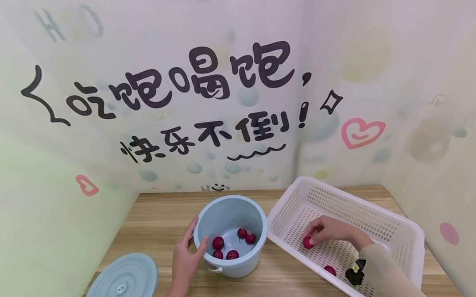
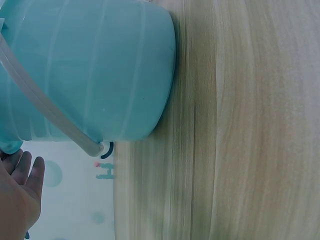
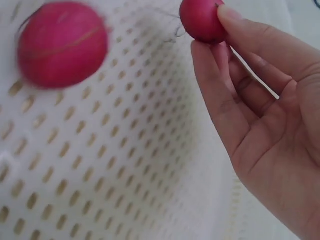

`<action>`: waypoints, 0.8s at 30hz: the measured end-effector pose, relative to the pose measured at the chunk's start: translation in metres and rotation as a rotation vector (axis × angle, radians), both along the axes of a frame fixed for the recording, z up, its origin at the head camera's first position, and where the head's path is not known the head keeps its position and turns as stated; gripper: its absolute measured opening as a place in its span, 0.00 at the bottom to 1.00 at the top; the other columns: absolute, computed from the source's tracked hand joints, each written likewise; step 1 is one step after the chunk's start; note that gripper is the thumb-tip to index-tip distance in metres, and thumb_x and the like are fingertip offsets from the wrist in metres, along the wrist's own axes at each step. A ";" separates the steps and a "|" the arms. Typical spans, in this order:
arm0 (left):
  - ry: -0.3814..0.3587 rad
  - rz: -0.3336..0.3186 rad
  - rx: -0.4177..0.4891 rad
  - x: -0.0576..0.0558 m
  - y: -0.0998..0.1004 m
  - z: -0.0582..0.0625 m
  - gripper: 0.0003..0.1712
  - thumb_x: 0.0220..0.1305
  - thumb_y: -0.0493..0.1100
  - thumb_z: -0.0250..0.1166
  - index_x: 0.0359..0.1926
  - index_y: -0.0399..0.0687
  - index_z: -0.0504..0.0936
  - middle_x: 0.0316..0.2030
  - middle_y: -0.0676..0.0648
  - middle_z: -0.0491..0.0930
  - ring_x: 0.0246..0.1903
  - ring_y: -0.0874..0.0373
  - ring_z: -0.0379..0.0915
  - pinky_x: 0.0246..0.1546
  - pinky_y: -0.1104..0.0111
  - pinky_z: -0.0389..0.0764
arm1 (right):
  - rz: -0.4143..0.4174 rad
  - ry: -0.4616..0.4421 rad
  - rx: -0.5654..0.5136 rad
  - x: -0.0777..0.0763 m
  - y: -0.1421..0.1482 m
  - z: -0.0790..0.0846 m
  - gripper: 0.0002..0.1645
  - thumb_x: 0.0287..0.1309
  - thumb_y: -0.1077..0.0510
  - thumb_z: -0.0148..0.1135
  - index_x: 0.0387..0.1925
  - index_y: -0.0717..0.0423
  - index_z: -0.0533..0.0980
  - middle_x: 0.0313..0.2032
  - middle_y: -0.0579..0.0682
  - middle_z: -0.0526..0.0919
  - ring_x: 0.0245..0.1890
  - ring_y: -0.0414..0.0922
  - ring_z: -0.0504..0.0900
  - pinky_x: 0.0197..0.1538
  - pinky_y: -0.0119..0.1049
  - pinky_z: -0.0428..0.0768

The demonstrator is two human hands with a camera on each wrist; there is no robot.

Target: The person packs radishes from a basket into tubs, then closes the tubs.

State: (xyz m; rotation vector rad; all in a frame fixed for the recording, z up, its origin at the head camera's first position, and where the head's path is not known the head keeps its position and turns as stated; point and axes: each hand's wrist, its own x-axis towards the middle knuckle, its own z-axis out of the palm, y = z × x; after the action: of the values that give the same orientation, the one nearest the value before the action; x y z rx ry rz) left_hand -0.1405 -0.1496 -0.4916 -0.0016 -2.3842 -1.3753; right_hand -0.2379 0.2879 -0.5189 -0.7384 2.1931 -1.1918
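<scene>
My left hand (image 1: pixel 185 257) holds the rim of the light blue bucket (image 1: pixel 243 267) at its left side, thumb over the edge and fingers along the outside. In the left wrist view, the fingers lie by the bucket's (image 2: pixel 100 70) rim. Several red radishes lie on the bucket's floor, among them one radish (image 1: pixel 218 243) near the left wall. Over the white perforated basket (image 1: pixel 415 238), my right hand (image 1: pixel 335 229) pinches a radish (image 3: pixel 202 20) between thumb and fingertips, its thin root trailing. Another loose radish (image 1: pixel 329 270) lies in the basket, nearer the front wall.
A round light blue lid (image 1: pixel 120 282) with a small centre knob lies on the wooden table (image 1: pixel 157 214) at front left. The bucket's handle (image 2: pixel 55 110) hangs down its side. Printed wall sheets (image 1: pixel 216 25) stand behind and at both sides.
</scene>
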 end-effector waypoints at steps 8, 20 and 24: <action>-0.009 -0.005 0.011 0.000 0.000 -0.001 0.36 0.62 0.40 0.69 0.70 0.46 0.70 0.68 0.42 0.72 0.63 0.42 0.74 0.59 0.53 0.81 | -0.067 0.073 -0.057 -0.004 -0.005 0.022 0.13 0.61 0.57 0.67 0.46 0.58 0.84 0.37 0.52 0.88 0.33 0.33 0.80 0.38 0.27 0.81; -0.006 0.001 0.011 0.000 0.000 0.002 0.36 0.61 0.40 0.70 0.70 0.46 0.70 0.68 0.42 0.72 0.64 0.42 0.74 0.59 0.53 0.81 | -0.120 0.127 -0.137 -0.007 -0.036 0.066 0.16 0.61 0.56 0.68 0.48 0.59 0.83 0.43 0.57 0.86 0.38 0.37 0.83 0.45 0.29 0.86; -0.004 0.001 0.009 0.000 0.001 0.001 0.36 0.61 0.40 0.70 0.70 0.47 0.71 0.68 0.42 0.72 0.64 0.43 0.74 0.59 0.53 0.81 | -0.098 0.153 -0.154 -0.007 -0.049 0.074 0.15 0.60 0.56 0.68 0.48 0.58 0.83 0.41 0.56 0.87 0.37 0.37 0.83 0.44 0.28 0.86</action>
State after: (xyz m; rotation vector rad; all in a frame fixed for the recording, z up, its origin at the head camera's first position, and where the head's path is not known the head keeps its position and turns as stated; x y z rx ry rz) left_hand -0.1408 -0.1489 -0.4902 0.0046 -2.3812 -1.3871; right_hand -0.2447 0.2388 -0.4446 -0.8171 2.3044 -1.4081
